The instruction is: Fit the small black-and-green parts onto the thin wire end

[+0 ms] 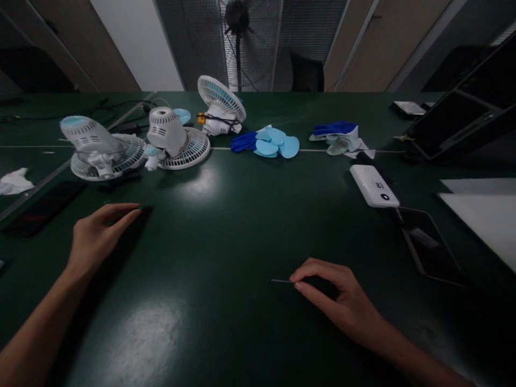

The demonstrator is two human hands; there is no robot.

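Note:
Thumb and fingertips of my left hand (pixel 100 231) are pinched together over the left part of the dark green table (pixel 226 226). Something small and dark shows at their tips, too small to name. My right hand (pixel 338 295), low and right of centre, pinches a thin metal rod (pixel 281 280) that points left; its other end is hidden in the fingers. Beyond my left hand lie two partly dismantled white fans, one at the far left (pixel 94 145) and one beside it (pixel 169 134), each with its grille down.
Farther back are a third fan (pixel 221 105), light blue fan blades (pixel 277 144) and blue-white gloves (pixel 338 134). At right lie a white power bank (pixel 373 185), a phone (pixel 429 244) and white sheets (pixel 484 215). A dark flat device (pixel 44 207) lies at left.

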